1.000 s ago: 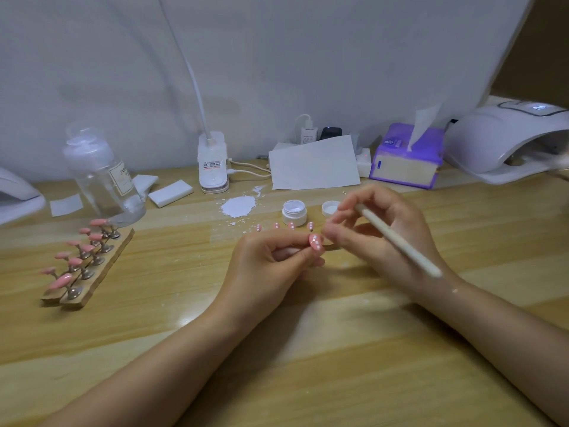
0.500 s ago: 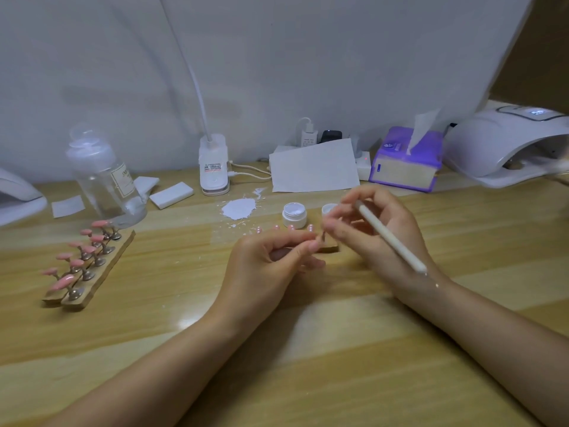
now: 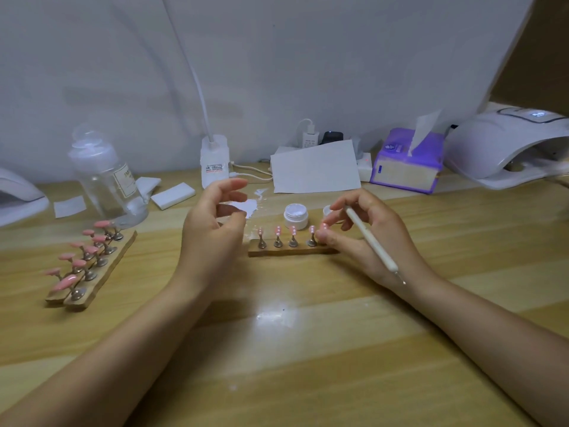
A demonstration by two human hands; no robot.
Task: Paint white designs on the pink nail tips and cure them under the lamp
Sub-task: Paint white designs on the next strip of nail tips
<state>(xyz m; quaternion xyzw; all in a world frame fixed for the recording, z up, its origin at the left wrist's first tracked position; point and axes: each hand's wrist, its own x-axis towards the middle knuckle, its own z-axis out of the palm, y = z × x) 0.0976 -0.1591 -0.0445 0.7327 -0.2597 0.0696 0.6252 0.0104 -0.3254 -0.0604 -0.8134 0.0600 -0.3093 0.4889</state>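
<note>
Right hand (image 3: 366, 232) grips dotting pen (image 3: 371, 240) while fingertips seat last pink tip (image 3: 323, 228) on wooden strip (image 3: 289, 250). Left hand (image 3: 212, 229) lifted clear, fingers released, holding nothing. White gel jar (image 3: 296, 215) uncapped close behind for dipping.

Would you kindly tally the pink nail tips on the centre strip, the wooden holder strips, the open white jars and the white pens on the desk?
Pink nail tips on the centre strip: 5
Wooden holder strips: 3
Open white jar: 1
White pen: 1
Total: 10
</note>
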